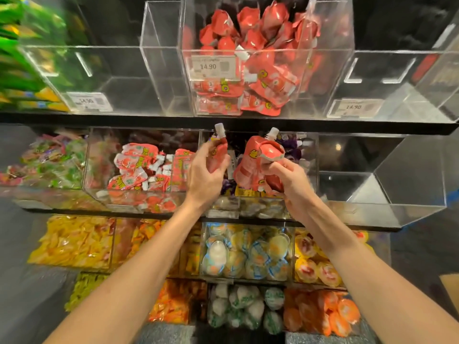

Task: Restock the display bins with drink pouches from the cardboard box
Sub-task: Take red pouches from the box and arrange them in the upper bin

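Mid-restock, at the carry-to-bin step. Left hand grips one red drink pouch round the body, white spout cap up. Right hand clamps a bunch of red pouches. It looks like two, maybe more, can't tell; one cap points up. The hands are near each other but not touching, both raised in front of the middle shelf, just under the top shelf edge.

Likely target is the clear acrylic bin on the top shelf, straight above the hands. It is well stocked with matching red pouches and has a price tag reading 14.90 on its front. The middle-shelf bin to the left holds red-and-white pouches with a different print, so it is probably not the target. The cardboard box is not clearly in view; the brown corner at the right edge may be it, can't tell.

Next move, as I judge it: lift both hands above the front wall of the top bin, reach over the rim and let the pouches drop onto the pile. The right-hand bunch is bulky, so a pouch could slip out on the way up. Then back to the box for more.
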`<state>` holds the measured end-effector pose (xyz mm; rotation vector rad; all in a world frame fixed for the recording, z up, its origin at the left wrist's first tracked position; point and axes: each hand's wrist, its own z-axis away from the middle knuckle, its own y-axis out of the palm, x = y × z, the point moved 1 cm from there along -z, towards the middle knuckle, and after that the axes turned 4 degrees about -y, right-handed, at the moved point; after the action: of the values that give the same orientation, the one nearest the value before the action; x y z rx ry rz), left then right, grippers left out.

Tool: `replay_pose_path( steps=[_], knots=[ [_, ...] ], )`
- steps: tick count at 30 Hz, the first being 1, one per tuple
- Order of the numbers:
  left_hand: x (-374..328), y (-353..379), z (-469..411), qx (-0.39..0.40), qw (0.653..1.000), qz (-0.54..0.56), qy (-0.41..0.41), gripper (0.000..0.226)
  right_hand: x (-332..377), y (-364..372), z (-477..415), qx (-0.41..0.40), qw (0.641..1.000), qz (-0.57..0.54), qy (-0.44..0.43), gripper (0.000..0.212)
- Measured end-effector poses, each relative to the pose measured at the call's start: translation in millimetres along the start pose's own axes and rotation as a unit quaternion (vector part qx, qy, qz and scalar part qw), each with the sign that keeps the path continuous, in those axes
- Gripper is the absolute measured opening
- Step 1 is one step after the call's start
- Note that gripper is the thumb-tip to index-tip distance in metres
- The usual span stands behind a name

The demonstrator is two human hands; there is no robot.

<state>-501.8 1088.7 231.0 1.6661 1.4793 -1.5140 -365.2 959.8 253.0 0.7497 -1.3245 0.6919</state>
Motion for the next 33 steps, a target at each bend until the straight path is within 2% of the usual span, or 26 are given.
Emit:
replay_pose_path(
  steps=[3,5,9,13,15,17,19,21,24,26,28,29,31,33],
  knots=[
    [-13.6,-22.5,52.4,0.048,0.997,0.050,-0.013,0.035,0.6,8.8,42.8,0.063,0.997,-0.031,-0.019,0.008],
    [-9.0,-36.3,93.2,0.071,0.993,0.071,-0.054,0.038,-15.1,17.2,78.1,0.079,0.996,-0.028,-0.008,0.009],
    [44.7,-53.0,181.7,0.143,0.972,0.088,-0.163,0.026,-94.2,36.0,153.0,0.037,0.995,-0.036,0.085,0.012],
    [149.2,-61.0,293.7,0.212,0.921,0.091,-0.313,0.023,-228.7,48.6,231.7,-0.009,0.971,-0.040,0.235,0.012],
    [213.1,-60.8,350.6,0.232,0.894,0.060,-0.380,0.027,-303.5,50.4,263.9,-0.024,0.953,-0.028,0.299,0.005],
    [286.5,-54.6,399.6,0.257,0.862,-0.001,-0.437,0.034,-382.4,46.7,286.1,-0.041,0.938,-0.008,0.345,0.012],
    [361.3,-39.3,444.8,0.283,0.829,-0.048,-0.479,0.026,-464.2,44.8,303.2,-0.042,0.925,0.002,0.379,0.006],
    [440.5,-17.9,484.0,0.280,0.811,-0.082,-0.506,0.015,-550.3,41.2,309.4,-0.043,0.913,0.004,0.405,0.008],
    [555.3,21.3,528.8,0.277,0.810,-0.138,-0.498,0.022,-672.6,32.7,304.2,-0.061,0.908,0.005,0.415,0.010],
    [624.0,47.2,547.6,0.328,0.801,-0.194,-0.462,0.017,-742.8,26.9,295.7,-0.066,0.910,0.016,0.409,0.022],
    [696.7,69.7,567.1,0.412,0.768,-0.284,-0.400,0.040,-806.6,19.0,287.9,-0.049,0.913,0.043,0.402,0.050],
    [735.0,78.9,576.7,0.447,0.750,-0.312,-0.374,0.056,-831.6,16.2,285.5,-0.034,0.914,0.047,0.401,0.057],
    [808.2,98.8,595.4,0.490,0.734,-0.367,-0.294,0.089,-876.5,9.4,282.4,-0.014,0.915,0.050,0.400,0.060],
    [878.1,117.9,616.0,0.511,0.719,-0.402,-0.243,0.100,-904.6,6.2,278.3,-0.013,0.914,0.060,0.402,0.063]
  ],
)
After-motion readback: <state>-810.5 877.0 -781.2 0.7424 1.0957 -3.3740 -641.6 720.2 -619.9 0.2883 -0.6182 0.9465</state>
